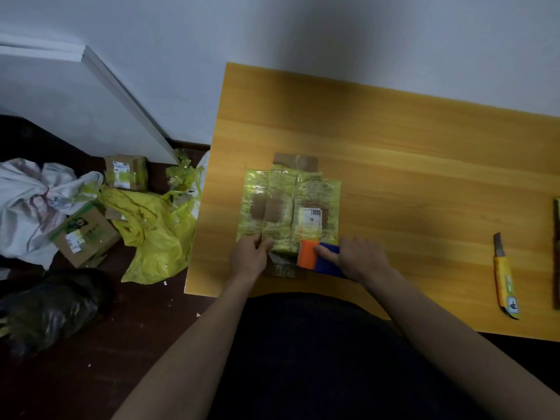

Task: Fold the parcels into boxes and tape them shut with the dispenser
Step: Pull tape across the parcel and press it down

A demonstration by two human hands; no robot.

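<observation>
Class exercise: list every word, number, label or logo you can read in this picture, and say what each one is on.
No text can be read.
White label with a barcode on the flattened parcel: too blurred.
Labels on the two boxes on the floor: too small and blurred.
Mark on the yellow knife: unreadable.

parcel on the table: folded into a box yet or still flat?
Still flat. The parcel lies spread on the table, flaps out at both ends; left hand holds its near edge, right hand grips the dispenser.

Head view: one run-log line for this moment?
stage: taping | parcel: flat on table | left hand: pinches near edge | right hand: grips dispenser at near edge
</observation>
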